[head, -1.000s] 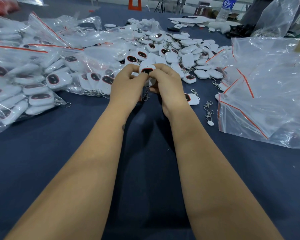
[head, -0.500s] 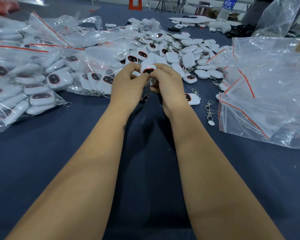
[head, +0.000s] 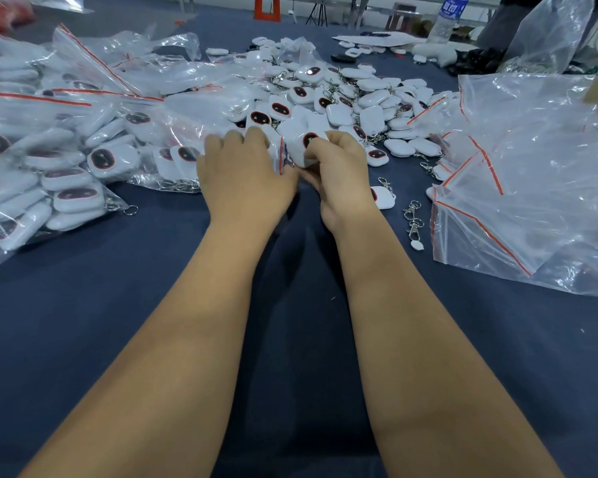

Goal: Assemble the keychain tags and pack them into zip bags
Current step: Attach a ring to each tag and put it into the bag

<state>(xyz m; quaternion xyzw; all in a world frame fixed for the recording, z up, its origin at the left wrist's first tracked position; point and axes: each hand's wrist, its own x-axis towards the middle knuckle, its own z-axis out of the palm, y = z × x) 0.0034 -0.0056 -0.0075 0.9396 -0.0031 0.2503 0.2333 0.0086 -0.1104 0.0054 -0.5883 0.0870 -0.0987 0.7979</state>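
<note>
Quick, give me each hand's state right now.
Left hand: fingers curled over a zip bag; grip cannot be told.
Right hand: holds a white tag.

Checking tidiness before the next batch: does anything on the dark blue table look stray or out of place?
Two loose metal keychain clips lie alone on the dark blue table beside the empty clear zip bags, apart from the white tag pile.

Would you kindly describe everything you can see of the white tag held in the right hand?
The tag is a small rounded white piece, seemingly smooth plastic, with a dark oval window ringed in red on its face. It is held above the blue table, tilted with that face toward the camera, just ahead of the loose pile of tags. The right hand pinches its near edge; the left hand is beside it. Its keyring is not visible.
</note>
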